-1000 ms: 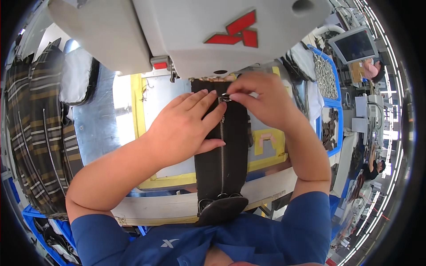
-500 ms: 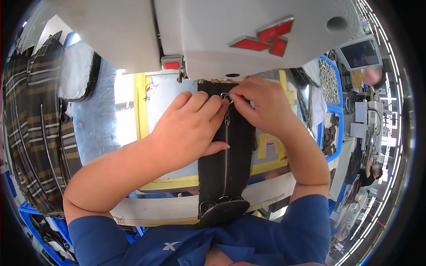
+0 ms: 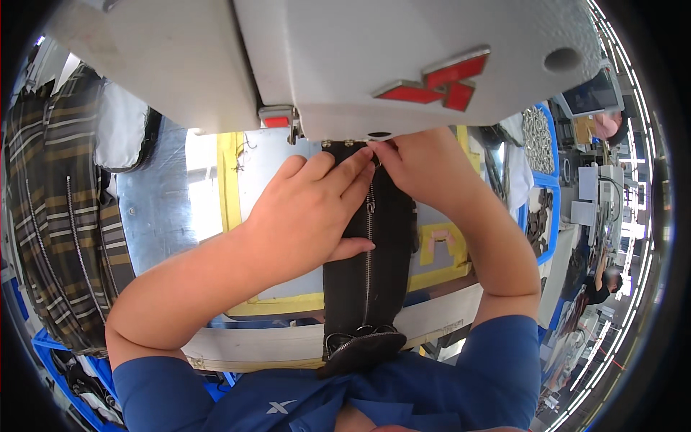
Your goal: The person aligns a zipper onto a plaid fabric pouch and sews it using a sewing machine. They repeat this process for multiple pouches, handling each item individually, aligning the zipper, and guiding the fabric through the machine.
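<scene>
A long black fabric piece (image 3: 347, 284) with a metal zipper (image 3: 369, 277) down its middle runs from under the machine head toward my body. My left hand (image 3: 317, 205) lies on it, fingers stretched to the far end and thumb apart on the zipper. The zipper's slider (image 3: 371, 206) sits just below those fingers. Beside the left fingertips, my right hand (image 3: 428, 169) pinches a small metal ring (image 3: 380, 164), mostly hidden by the fingers. A rounded black zipped pouch part (image 3: 366, 351) hangs at the near end, against my shirt.
The grey machine head (image 3: 403, 65) overhangs the far side. Yellow tape (image 3: 229, 187) frames the work plate. Plaid zipped fabric (image 3: 54, 216) is piled at left. Blue bins at right hold metal parts (image 3: 538, 140) and dark pieces (image 3: 536, 216). Other people work at far right.
My right hand has moved slightly farther in, beneath the machine's edge. The ring is less visible between the fingers. The whole view has shifted a little; my left hand keeps its pose.
</scene>
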Demonstrator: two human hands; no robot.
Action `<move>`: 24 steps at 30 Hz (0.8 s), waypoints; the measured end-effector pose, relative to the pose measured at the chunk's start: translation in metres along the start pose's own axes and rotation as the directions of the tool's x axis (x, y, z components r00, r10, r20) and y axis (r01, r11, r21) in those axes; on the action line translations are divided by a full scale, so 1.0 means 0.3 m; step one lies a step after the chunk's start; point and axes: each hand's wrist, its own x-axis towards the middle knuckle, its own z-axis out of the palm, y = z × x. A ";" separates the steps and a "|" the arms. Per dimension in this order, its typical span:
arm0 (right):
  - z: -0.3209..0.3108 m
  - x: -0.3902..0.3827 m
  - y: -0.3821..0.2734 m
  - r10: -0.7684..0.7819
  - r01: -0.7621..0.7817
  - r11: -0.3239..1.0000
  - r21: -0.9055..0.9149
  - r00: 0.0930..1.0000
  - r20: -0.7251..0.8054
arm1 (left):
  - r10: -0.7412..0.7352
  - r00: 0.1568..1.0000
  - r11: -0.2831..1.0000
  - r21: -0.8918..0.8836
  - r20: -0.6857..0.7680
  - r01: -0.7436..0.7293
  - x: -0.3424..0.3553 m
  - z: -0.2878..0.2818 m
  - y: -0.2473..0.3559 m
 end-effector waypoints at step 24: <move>0.034 -0.129 -0.029 -0.146 0.121 0.979 -0.162 0.978 -0.149 | -0.044 0.998 0.993 -0.109 -0.035 0.040 0.007 -0.005 -0.032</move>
